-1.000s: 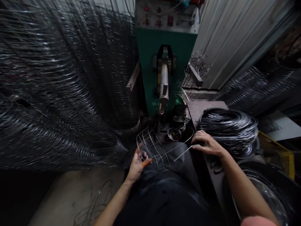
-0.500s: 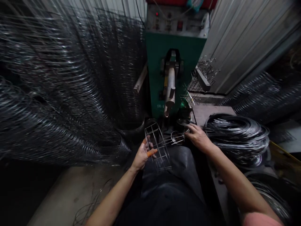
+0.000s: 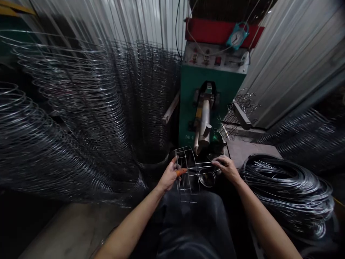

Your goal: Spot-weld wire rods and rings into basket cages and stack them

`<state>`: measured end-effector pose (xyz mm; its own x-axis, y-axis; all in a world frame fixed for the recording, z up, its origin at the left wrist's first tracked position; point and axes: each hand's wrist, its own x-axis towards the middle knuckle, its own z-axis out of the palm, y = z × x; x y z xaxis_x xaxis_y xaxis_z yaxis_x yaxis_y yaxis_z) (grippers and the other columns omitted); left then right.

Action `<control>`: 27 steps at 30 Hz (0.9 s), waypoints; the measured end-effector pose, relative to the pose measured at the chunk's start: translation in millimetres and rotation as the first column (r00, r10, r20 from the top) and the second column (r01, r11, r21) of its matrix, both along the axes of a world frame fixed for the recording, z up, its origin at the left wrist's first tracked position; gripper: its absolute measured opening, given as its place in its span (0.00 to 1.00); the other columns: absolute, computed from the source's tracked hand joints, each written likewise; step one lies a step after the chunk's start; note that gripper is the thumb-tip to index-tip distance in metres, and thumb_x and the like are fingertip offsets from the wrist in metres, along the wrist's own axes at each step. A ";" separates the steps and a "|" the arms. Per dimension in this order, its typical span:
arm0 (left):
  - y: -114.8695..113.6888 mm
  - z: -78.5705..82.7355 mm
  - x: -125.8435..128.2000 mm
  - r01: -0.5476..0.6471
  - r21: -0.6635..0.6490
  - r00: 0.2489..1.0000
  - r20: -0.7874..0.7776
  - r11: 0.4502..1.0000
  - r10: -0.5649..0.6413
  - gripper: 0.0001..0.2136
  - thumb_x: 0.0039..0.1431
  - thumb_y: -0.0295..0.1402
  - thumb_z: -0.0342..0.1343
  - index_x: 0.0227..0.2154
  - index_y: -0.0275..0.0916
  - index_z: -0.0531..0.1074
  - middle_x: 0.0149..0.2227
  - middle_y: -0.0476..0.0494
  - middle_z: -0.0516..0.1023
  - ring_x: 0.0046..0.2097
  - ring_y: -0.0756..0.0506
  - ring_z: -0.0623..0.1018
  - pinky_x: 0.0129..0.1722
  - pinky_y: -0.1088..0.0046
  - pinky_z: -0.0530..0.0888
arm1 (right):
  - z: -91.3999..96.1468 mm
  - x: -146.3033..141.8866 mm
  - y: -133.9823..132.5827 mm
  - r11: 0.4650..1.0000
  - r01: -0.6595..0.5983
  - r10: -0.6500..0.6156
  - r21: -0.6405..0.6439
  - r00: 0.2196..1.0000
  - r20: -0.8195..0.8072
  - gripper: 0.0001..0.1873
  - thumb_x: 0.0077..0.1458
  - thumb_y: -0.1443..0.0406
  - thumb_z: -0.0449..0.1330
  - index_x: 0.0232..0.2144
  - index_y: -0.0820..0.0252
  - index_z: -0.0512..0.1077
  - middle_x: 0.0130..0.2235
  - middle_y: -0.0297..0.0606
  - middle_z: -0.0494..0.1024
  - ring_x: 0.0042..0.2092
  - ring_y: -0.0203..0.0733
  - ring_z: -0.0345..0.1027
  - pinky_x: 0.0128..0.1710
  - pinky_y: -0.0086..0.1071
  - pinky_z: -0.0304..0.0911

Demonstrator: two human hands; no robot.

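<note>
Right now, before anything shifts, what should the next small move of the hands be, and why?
Probably the right hand should ease the wire a little further along the cage. Its grip seems to be at the wire's end, which already lies across the frame, while the left hand has the cage steady, just below the welder arm.

Shiny stl wire frame (image 3: pixel 190 166), glossy dk wire coil (image 3: pixel 287 194)

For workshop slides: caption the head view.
Left hand holds a wire frame, right hand a rod across it, by a green welder.
</note>
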<state>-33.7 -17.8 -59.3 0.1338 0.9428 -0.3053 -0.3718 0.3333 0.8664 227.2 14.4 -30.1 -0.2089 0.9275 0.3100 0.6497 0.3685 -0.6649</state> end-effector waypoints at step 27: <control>33.0 -8.6 18.0 -0.030 -0.084 0.999 0.039 0.996 0.033 0.38 0.38 0.30 0.66 0.54 0.40 0.55 0.26 0.56 0.64 0.22 0.57 0.64 0.18 0.81 0.61 | -14.4 8.0 45.8 0.994 0.025 -0.029 -0.111 0.999 -0.034 0.17 0.48 0.50 0.58 0.24 0.58 0.74 0.29 0.37 0.76 0.34 0.42 0.68 0.34 0.33 0.62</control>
